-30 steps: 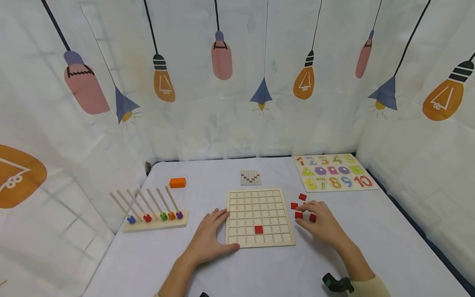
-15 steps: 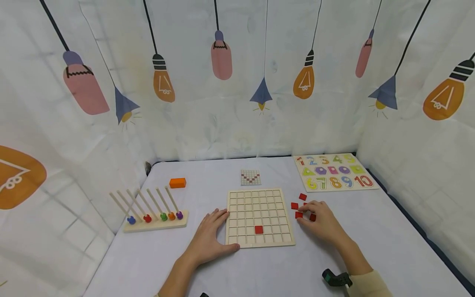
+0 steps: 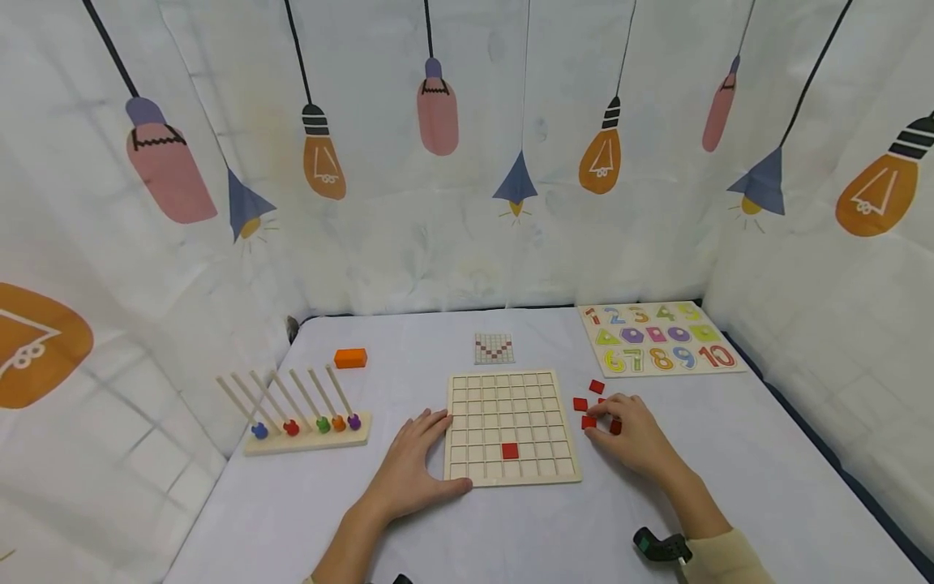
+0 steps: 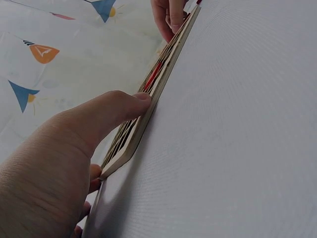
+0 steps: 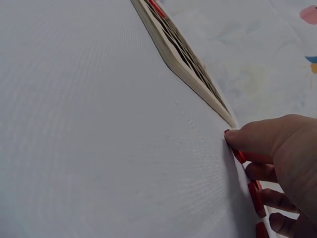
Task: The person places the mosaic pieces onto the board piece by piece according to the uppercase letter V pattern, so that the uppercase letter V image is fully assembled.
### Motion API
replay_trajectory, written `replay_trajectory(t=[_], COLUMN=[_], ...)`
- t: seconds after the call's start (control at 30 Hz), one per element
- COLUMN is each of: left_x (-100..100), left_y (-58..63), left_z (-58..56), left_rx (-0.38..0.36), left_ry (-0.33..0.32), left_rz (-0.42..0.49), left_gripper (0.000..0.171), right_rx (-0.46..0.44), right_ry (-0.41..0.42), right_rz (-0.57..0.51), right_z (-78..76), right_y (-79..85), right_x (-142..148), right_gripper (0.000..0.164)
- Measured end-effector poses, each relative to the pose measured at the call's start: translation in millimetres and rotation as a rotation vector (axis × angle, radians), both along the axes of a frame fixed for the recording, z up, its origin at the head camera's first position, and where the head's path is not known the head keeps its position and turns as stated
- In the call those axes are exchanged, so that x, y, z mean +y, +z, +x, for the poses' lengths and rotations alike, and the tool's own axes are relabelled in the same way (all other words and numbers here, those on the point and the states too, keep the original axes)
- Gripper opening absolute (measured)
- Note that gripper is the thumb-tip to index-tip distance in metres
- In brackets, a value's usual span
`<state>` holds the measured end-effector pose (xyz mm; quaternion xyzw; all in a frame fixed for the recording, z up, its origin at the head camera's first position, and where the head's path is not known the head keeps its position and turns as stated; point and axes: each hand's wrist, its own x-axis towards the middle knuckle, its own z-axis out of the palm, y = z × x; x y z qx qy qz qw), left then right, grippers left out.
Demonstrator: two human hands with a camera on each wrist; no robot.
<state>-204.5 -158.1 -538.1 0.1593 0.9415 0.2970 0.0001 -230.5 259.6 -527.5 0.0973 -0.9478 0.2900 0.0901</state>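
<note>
A pale wooden grid board (image 3: 512, 405) lies flat on the table, one red square tile (image 3: 510, 451) set in its lower part. My left hand (image 3: 412, 466) rests at the board's near left corner, fingers fairly straight along the left edge. Its thumb (image 4: 133, 101) touches the front rim in the left wrist view. Right of the board, my right hand (image 3: 633, 431) pinches a loose red tile (image 3: 588, 422) between thumb and fingers, low at the table. Several other red tiles lie around that hand, such as one tile (image 3: 597, 387) behind it; some are partly hidden by the fingers.
A small pattern card (image 3: 494, 349) lies behind the board. At left are a peg stand (image 3: 306, 439) with coloured beads and an orange block (image 3: 350, 358). A number-and-shape puzzle board (image 3: 660, 339) is at back right. A black device (image 3: 657, 545) sits by the right sleeve.
</note>
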Motion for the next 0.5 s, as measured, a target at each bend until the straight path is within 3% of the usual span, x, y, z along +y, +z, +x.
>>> replay_trajectory(t=[0.5], left_x=[1.4], left_y=[1.2], left_z=[0.2], left_rx=[0.004], left_ry=[-0.001], left_rz=[0.012], left_gripper=[0.113], right_rx=[0.008], right_ry=[0.010], right_rz=[0.006], right_z=[-0.7], right_y=[-2.4], right_x=[1.6], right_gripper=[0.024])
